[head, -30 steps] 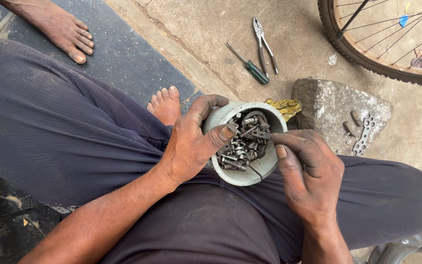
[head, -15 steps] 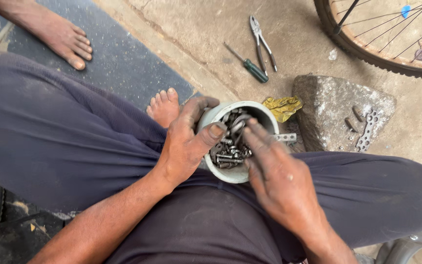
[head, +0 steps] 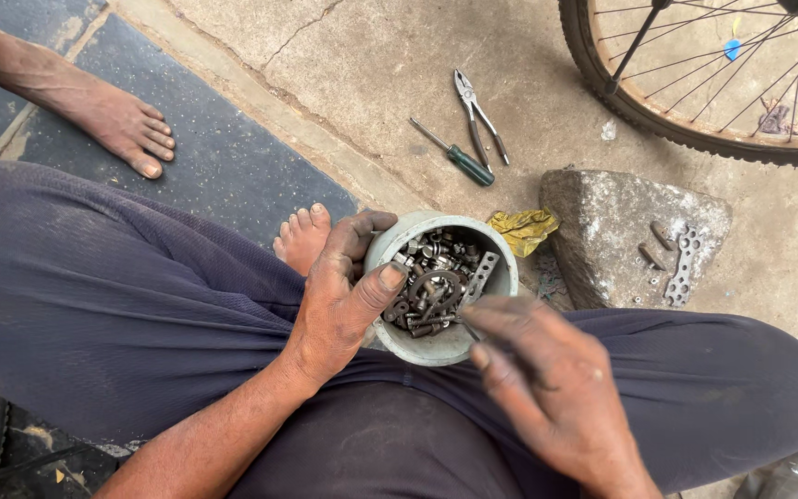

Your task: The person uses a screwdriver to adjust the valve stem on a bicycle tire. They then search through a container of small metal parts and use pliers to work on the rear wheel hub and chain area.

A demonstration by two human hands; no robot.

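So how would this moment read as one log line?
left hand: grips round grey metal tin of bolts | right hand: blurred, at tin rim, grasp unclear

Right hand (head: pixel 547 397) blurred (motion); wheel (head: pixel 695 129) cut off

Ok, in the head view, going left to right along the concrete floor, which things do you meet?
Bare foot → screwdriver → pliers → yellow rag → stone → perforated metal plate on the stone. The bicycle wheel spans the top right, so it has no clear place in the order.
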